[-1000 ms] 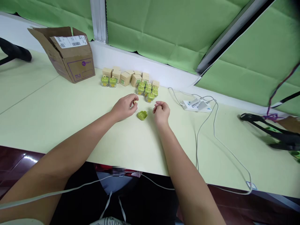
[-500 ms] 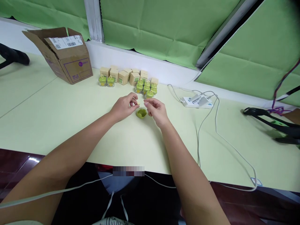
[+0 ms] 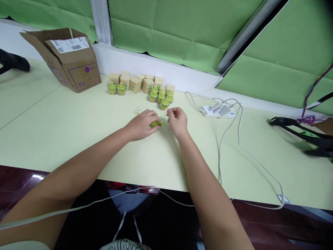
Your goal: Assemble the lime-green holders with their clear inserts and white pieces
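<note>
My left hand [image 3: 142, 124] rests on the pale green table [image 3: 78, 132] with its fingers closed over a small green cup-shaped piece [image 3: 156, 124], which peeks out at the fingertips. My right hand [image 3: 177, 120] hovers just to the right of it, fingers pinched on something too small to name. Just beyond the left hand lies a small clear item with a yellow bit [image 3: 139, 111]. Behind the hands stands a cluster of small green-lidded jars [image 3: 161, 97], two more jars [image 3: 116, 88], and a row of little cardboard boxes [image 3: 137, 83].
An open cardboard carton [image 3: 70, 62] sits at the back left. A white power strip [image 3: 218, 111] with plugs and trailing grey cables [image 3: 234, 146] lies to the right. Black handled tools [image 3: 299, 133] rest at the far right, a black object [image 3: 13, 62] at the far left.
My left hand dropped from a raised pinch onto the green piece and closed over it. My right hand shifted slightly right, staying pinched. A small clear item now lies beyond the left hand.
</note>
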`<move>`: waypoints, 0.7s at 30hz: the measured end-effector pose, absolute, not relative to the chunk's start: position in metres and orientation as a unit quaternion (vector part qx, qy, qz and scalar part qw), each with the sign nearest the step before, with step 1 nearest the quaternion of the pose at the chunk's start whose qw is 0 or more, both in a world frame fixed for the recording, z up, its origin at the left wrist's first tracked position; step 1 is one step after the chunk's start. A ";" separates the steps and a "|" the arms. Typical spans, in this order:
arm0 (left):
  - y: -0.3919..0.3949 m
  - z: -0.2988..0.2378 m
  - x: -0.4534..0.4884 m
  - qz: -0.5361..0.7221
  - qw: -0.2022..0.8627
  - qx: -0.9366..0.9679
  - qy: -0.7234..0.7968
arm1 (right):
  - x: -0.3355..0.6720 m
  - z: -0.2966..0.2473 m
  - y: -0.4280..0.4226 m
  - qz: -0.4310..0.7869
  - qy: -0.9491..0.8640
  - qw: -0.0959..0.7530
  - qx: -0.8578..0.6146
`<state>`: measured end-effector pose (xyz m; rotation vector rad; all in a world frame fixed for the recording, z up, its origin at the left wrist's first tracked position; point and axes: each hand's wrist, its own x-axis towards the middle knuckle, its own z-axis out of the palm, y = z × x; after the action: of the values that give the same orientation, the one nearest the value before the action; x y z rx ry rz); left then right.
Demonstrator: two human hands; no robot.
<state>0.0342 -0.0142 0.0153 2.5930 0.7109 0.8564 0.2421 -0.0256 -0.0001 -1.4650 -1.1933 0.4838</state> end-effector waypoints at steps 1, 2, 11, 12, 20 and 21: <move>-0.015 0.015 0.035 0.269 0.155 0.920 0.241 | 0.245 0.000 -0.025 0.195 -0.493 0.565 -0.632; -0.016 0.014 0.035 0.239 0.152 0.929 0.238 | 0.247 0.000 -0.024 0.190 -0.482 0.569 -0.639; -0.016 0.010 0.035 0.167 0.149 0.940 0.257 | 0.238 0.005 -0.031 0.219 -0.477 0.562 -0.639; -0.017 0.011 0.035 0.174 0.150 0.937 0.265 | 0.237 0.005 -0.032 0.224 -0.478 0.561 -0.638; -0.024 0.012 0.039 0.167 0.166 0.912 0.337 | 0.232 0.006 -0.034 0.203 -0.456 0.599 -0.626; -0.024 0.011 0.040 0.162 0.170 0.911 0.340 | 0.232 0.006 -0.034 0.201 -0.457 0.600 -0.625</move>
<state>0.0397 -0.0244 0.0114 2.5875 0.9646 0.4589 0.2318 -0.0340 0.0063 -1.4495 -1.0591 0.4665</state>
